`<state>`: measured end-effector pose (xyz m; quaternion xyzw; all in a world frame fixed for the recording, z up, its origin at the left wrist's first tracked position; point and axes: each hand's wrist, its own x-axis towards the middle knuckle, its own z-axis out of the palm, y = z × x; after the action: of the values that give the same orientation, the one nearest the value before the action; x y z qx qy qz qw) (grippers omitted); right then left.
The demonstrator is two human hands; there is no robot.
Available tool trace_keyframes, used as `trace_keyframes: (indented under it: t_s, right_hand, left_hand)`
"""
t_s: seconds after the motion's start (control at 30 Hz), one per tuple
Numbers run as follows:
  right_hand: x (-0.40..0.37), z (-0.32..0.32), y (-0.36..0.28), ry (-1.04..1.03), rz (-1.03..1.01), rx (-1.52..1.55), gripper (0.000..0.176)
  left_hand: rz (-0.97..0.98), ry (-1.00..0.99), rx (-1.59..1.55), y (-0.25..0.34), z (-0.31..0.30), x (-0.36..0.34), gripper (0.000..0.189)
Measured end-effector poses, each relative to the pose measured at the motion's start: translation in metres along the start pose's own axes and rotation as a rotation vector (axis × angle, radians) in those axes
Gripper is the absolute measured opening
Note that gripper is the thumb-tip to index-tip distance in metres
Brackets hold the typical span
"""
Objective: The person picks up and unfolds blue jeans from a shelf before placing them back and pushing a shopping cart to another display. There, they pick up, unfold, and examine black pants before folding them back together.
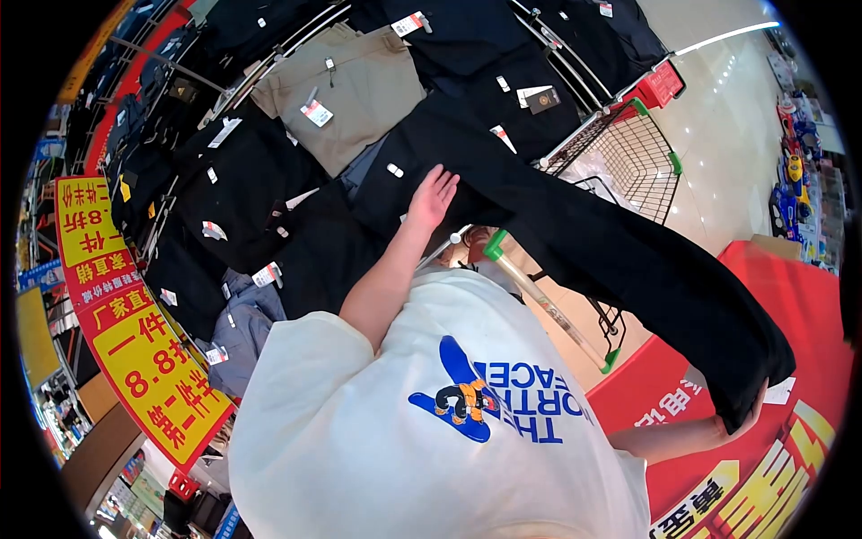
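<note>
Long black trousers (593, 242) stretch from the clothing pile at the centre to the lower right. My left hand (434, 195) is at their upper end, palm showing and fingers extended, holding nothing. At the far lower end, my right hand (752, 415) grips the trouser leg, its fingers partly hidden by the black cloth. A white tag (779, 391) shows beside that end. Beyond my left hand lies a folded grey-brown garment (373, 85) with a red and white price label.
Dark folded garments (233, 180) cover the display on the left, beside a yellow and red sign (148, 359). A wire shopping cart (642, 166) stands at upper right, with its green-ended handle (552, 301) near my body. A red printed surface (664, 395) lies at lower right.
</note>
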<state>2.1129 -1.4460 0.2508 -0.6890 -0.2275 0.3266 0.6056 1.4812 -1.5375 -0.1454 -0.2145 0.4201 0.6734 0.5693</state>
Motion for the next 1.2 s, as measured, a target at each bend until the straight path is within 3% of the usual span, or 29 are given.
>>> trace_keyframes:
  t_s: [0.07, 0.13, 0.2, 0.3, 0.4, 0.47, 0.53, 0.6, 0.63, 0.67, 0.77, 0.83, 0.87, 0.93, 0.97, 1.07, 1.1, 1.2]
  right_hand:
    - [-0.025, 0.016, -0.003, 0.02, -0.058, -0.025, 0.055]
    - [-0.049, 0.029, -0.007, 0.04, -0.119, -0.043, 0.046]
    - [-0.053, 0.03, -0.009, 0.056, -0.155, -0.048, 0.042]
    - [-0.047, 0.02, -0.005, 0.037, -0.108, 0.018, 0.041]
    - [-0.038, 0.003, -0.005, -0.006, -0.12, 0.024, 0.041]
    - [-0.039, -0.002, -0.007, 0.034, -0.118, -0.036, 0.039]
    - [-0.04, 0.004, -0.008, 0.047, -0.128, -0.038, 0.039]
    - [-0.038, 0.01, -0.01, 0.054, -0.139, -0.036, 0.039]
    - [-0.039, 0.013, -0.009, 0.057, -0.148, -0.034, 0.039]
    - [-0.037, 0.015, -0.011, 0.055, -0.15, -0.032, 0.04]
    - [-0.035, 0.021, -0.012, 0.058, -0.156, -0.027, 0.04]
    - [-0.034, 0.022, -0.012, 0.062, -0.169, -0.03, 0.04]
    - [-0.034, 0.021, -0.013, 0.061, -0.183, -0.032, 0.04]
    - [-0.034, 0.025, -0.019, 0.059, -0.149, -0.01, 0.041]
    - [-0.033, 0.027, -0.022, 0.057, -0.114, 0.013, 0.042]
    - [-0.035, 0.029, -0.027, 0.062, -0.004, 0.078, 0.045]
    - [-0.034, 0.027, -0.029, 0.062, -0.005, 0.082, 0.045]
    - [-0.032, 0.014, -0.038, 0.069, -0.06, 0.062, 0.044]
  left_hand:
    - [-0.018, 0.047, 0.126, -0.003, 0.003, 0.02, 0.041]
    - [-0.028, 0.296, 0.502, -0.008, 0.011, 0.037, 0.046]
    - [-0.003, 0.312, 0.556, -0.011, 0.012, 0.049, 0.039]
    - [0.199, 0.393, 0.523, -0.006, 0.022, 0.047, 0.027]
    - [0.454, 0.235, 0.443, 0.01, 0.05, -0.005, 0.024]
    - [0.68, 0.308, 0.619, 0.011, 0.042, -0.023, 0.019]
    - [0.68, 0.461, 0.738, 0.004, 0.034, -0.039, 0.027]
    - [0.344, 0.498, 0.865, 0.0, 0.024, -0.058, 0.029]
    - [0.423, 0.544, 1.186, -0.021, -0.035, -0.015, 0.027]
    - [0.437, 0.53, 1.199, -0.031, -0.051, -0.008, 0.025]
    - [0.559, 0.672, 1.286, -0.036, -0.017, -0.035, 0.035]
    - [0.411, 0.81, 1.201, -0.029, 0.007, -0.039, 0.059]
    - [0.412, 0.809, 1.2, -0.026, 0.011, -0.034, 0.059]
    - [0.246, 0.991, 1.039, -0.018, 0.025, -0.029, 0.087]
    - [0.159, 1.037, 0.95, -0.017, 0.032, -0.027, 0.092]
    - [0.001, 1.006, 0.712, -0.04, -0.015, 0.038, 0.088]
    - [-0.087, 0.761, 0.492, -0.039, -0.006, 0.024, 0.087]
    - [-0.106, 0.605, 0.419, -0.05, 0.054, -0.017, 0.088]
